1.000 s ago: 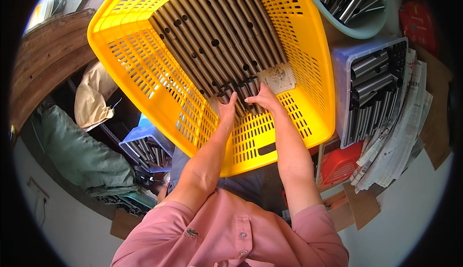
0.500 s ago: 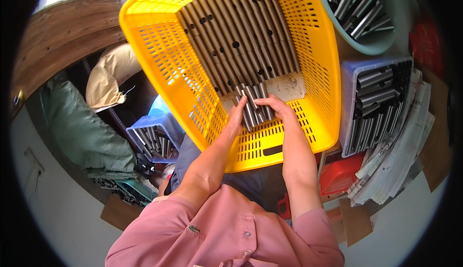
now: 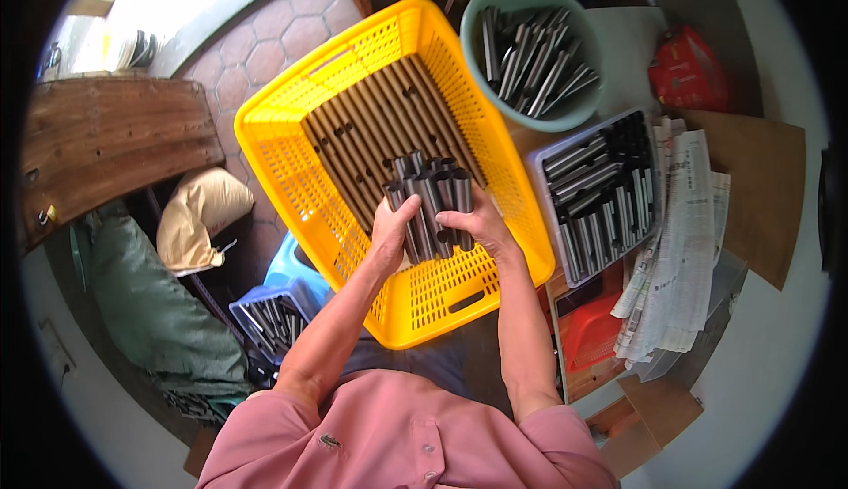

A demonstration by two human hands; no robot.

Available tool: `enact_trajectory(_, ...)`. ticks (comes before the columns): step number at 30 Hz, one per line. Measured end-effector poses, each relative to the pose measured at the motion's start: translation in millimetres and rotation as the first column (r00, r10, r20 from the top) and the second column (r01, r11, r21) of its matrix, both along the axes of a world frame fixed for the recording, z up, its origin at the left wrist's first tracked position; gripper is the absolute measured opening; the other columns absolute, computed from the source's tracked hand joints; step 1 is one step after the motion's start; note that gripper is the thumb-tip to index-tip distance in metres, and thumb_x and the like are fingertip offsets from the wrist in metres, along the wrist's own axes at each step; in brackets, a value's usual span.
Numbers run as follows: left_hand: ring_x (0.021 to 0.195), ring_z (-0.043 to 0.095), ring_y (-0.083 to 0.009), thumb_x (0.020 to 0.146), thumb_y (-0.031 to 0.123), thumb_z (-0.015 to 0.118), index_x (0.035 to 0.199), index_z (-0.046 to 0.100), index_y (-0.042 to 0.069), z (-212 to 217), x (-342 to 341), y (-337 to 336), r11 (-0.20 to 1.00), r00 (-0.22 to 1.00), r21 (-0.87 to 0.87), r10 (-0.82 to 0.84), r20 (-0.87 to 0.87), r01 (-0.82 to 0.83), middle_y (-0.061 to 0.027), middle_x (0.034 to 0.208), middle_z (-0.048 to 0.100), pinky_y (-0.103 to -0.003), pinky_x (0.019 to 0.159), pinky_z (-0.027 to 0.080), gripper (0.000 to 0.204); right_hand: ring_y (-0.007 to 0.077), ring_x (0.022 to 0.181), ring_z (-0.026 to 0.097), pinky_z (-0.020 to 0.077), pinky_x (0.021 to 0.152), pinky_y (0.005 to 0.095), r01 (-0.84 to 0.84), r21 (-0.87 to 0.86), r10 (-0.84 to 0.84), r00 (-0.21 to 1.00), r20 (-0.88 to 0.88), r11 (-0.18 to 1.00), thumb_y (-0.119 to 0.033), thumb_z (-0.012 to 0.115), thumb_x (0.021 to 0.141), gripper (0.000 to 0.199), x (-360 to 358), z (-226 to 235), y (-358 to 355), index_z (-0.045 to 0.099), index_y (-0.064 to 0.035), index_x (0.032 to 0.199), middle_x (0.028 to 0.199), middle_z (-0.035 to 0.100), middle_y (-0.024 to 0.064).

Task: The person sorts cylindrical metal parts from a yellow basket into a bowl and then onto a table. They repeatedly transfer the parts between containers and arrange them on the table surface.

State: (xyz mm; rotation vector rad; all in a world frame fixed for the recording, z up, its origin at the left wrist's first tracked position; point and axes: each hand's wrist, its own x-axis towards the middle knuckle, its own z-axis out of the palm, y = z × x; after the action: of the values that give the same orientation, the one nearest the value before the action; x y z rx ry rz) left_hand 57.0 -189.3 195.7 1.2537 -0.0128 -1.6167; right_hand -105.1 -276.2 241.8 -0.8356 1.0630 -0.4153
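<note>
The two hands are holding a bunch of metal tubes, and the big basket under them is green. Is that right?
Not quite: the head view shows that the big basket is yellow, not green. The left hand and right hand are indeed holding a bunch of metal tubes above it.

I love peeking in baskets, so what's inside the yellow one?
Rows of metal tubes lie in the yellow basket. The left hand and right hand hold a tube bundle that covers part of the inside; anything beneath the rows is hidden.
</note>
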Motion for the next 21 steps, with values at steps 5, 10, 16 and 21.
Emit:
enact_trajectory(5,0.094,0.066,-0.0159,0.092,0.028,0.068,0.127,0.052,0.000,74.8,-9.9,-138.1,0.966,0.979,-0.197,-0.138,0.149,0.167,-0.0086,0.111,0.064,-0.033,0.081,0.057,0.047,0.0193,0.101,0.064,0.0501,0.092,0.0309,0.204,-0.183,-0.204,0.979,0.018,0.962,-0.010,0.077,0.076,0.053,-17.2,68.3,-85.6,0.060,-0.0039,0.126,0.112,0.068,0.0078)
enact_trajectory(10,0.092,0.067,-0.0204,0.082,0.033,0.077,0.126,0.050,-0.005,90.3,-41.6,-256.5,0.932,0.945,-0.224,-0.233,0.231,0.284,-0.0149,0.107,0.066,-0.033,0.080,0.057,0.064,0.0217,0.101,0.066,0.0531,0.088,0.0338,0.450,-0.204,-0.456,0.890,0.018,0.869,-0.020,0.078,0.079,0.055,-36.8,86.0,-163.9,0.059,-0.0018,0.128,0.115,0.067,0.0102)
enact_trajectory(16,0.117,0.057,-0.0415,0.077,0.043,0.075,0.132,0.041,-0.007,48.4,-78.5,-319.7,0.829,0.451,0.013,-0.318,0.834,0.559,-0.0276,0.125,0.056,-0.046,0.098,0.048,0.081,0.0261,0.106,0.064,0.0525,0.088,0.0390,0.576,-0.135,-0.592,0.793,-0.147,0.806,-0.022,0.080,0.079,0.062,-72.2,24.0,-216.5,0.055,-0.0014,0.132,0.121,0.065,0.0142)
enact_trajectory(21,0.121,0.048,-0.0478,0.080,0.028,0.074,0.133,0.035,-0.005,31.9,-86.3,-323.6,0.809,0.249,-0.015,-0.164,0.954,0.588,-0.0294,0.127,0.048,-0.053,0.099,0.044,0.074,0.0387,0.126,0.053,0.0407,0.105,0.0432,0.549,-0.379,-0.666,0.581,-0.468,0.745,-0.027,0.080,0.077,0.083,-64.1,15.0,-217.4,0.039,0.0092,0.139,0.136,0.053,0.0272)
